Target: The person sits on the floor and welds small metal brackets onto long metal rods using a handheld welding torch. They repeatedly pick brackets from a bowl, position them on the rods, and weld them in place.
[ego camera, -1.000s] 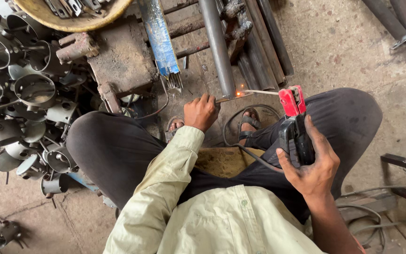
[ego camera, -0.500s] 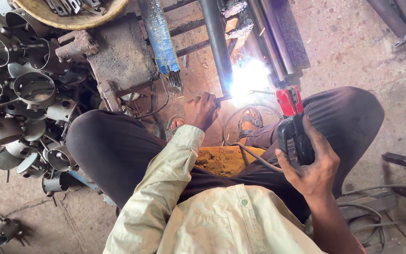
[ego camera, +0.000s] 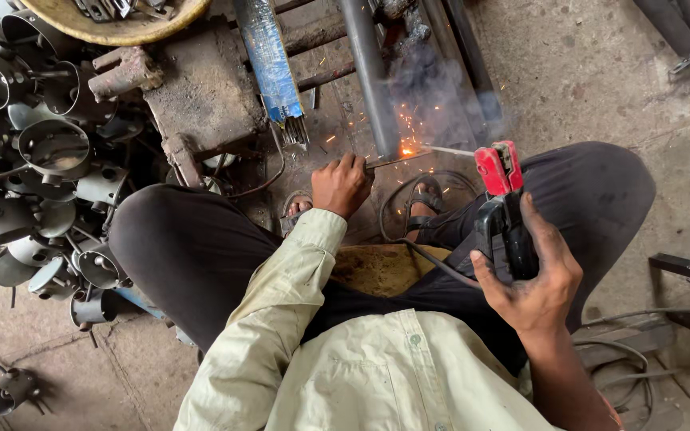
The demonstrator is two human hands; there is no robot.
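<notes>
Right hand (ego camera: pixel 535 281) closed around black holder (ego camera: pixel 507 231) with red jaws, electrode (ego camera: pixel 450 150) reaching left to sparks at pipe (ego camera: pixel 369 72). Left hand (ego camera: pixel 342 185) gripping thin rod (ego camera: pixel 397 162), its tip at the same spot, on the floor between the feet. Smoke above. Metal cups (ego camera: pixel 53 148) heaped left; blue electrode pack (ego camera: pixel 269 56) near.

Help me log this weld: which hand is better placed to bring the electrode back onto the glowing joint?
Right. The right hand grips the red-tipped electrode holder, its rod aimed at the joint; the left hand steadies a thin rod.
</notes>
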